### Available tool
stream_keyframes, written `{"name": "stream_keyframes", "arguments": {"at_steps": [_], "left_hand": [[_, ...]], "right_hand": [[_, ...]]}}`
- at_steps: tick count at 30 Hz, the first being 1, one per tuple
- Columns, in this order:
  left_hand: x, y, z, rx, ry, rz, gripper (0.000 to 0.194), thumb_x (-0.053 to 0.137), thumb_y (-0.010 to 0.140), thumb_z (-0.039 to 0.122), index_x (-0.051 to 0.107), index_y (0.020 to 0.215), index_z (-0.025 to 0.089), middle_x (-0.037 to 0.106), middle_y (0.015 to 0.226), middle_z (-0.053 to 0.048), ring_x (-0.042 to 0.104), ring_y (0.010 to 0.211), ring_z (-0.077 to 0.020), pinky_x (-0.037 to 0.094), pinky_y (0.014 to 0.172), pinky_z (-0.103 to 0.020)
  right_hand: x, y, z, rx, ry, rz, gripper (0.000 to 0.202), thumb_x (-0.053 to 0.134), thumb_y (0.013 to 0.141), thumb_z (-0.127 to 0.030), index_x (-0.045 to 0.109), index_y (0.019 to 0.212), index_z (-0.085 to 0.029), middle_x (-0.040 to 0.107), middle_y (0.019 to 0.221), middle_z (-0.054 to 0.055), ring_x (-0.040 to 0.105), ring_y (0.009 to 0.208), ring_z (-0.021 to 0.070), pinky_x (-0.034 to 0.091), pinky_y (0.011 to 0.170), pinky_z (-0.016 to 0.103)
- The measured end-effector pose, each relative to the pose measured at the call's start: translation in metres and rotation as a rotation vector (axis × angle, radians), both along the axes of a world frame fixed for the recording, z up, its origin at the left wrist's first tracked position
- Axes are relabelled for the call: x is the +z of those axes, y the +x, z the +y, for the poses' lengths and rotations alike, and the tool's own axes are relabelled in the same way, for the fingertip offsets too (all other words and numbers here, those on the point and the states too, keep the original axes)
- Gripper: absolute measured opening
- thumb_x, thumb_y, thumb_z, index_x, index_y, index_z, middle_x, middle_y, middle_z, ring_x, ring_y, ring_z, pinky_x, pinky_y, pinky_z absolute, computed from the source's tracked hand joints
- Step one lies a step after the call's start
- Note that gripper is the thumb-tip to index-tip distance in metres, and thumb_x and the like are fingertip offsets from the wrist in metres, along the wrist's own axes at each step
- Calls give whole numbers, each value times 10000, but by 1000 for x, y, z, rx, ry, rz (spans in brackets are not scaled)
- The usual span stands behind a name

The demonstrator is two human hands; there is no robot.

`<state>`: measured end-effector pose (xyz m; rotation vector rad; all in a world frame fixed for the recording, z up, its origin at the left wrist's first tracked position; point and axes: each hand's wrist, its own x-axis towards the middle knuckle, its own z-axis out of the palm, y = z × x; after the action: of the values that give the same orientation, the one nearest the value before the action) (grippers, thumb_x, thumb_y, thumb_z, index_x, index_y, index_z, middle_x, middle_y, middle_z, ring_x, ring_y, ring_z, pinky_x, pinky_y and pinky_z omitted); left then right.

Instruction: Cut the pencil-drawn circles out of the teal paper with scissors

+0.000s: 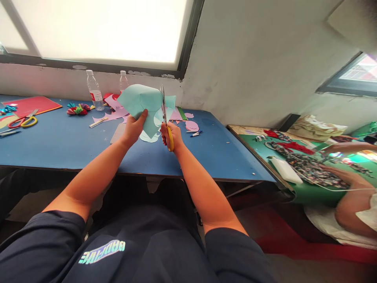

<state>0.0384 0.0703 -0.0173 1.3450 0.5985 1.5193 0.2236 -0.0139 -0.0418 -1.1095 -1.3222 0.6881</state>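
My left hand [134,126] pinches a sheet of light-blue paper [134,98] above the blue table. A curved outline is drawn on the sheet. In my right hand [173,136] is a pair of scissors [170,137] with yellow handles, blades pointing up. The blades stand at the sheet's right edge; whether they are parted I cannot tell. Below and behind my hands lie light-blue paper pieces [149,136]. Pink paper scraps [113,114] are spread to the left, and a pink paper oval [192,125] lies to the right beside a pen [196,134].
Two plastic bottles, one nearer the left [94,92] and one behind the paper [123,80], stand by the wall. Other scissors [25,120] and red sheets [33,106] lie at the left of the blue table [73,145]. At right, another person's hands [338,175] are over patterned cloth on a green table.
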Motion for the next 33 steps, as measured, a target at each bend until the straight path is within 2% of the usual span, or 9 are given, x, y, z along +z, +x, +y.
{"name": "stream_keyframes", "arguments": {"at_steps": [8, 14, 26, 33], "left_hand": [[5, -1, -7, 4, 36, 22, 633, 1066, 827, 758, 902, 1107, 214, 939, 1157, -88, 880, 1056, -269, 709, 931, -375], [5, -1, -7, 1, 46, 21, 561, 1073, 853, 700, 901, 1096, 224, 940, 1150, -76, 880, 1047, -250, 718, 939, -362], [4, 0, -9, -31, 44, 9, 591, 1049, 875, 706, 906, 1187, 225, 947, 1271, -106, 894, 1159, -275, 723, 1000, -369], [7, -1, -11, -24, 18, -10, 611, 1078, 841, 710, 907, 1136, 203, 940, 1204, -111, 896, 1126, -289, 718, 973, -374]], "right_hand": [[-2, -1, 3, 37, -44, 42, 1000, 682, 676, -1268, 560, 834, -288, 549, 643, -43, 508, 522, 143, 446, 437, 284], [-3, 0, 4, 57, -55, 58, 983, 686, 703, -1255, 576, 865, -292, 552, 659, -42, 521, 533, 151, 446, 438, 282], [0, -1, -1, 45, -29, 56, 978, 683, 715, -1251, 587, 837, -285, 520, 604, -57, 477, 488, 139, 447, 436, 297], [-1, -1, 0, 31, -25, 58, 945, 698, 757, -1222, 570, 819, -288, 525, 605, -51, 490, 487, 144, 440, 423, 296]]}}
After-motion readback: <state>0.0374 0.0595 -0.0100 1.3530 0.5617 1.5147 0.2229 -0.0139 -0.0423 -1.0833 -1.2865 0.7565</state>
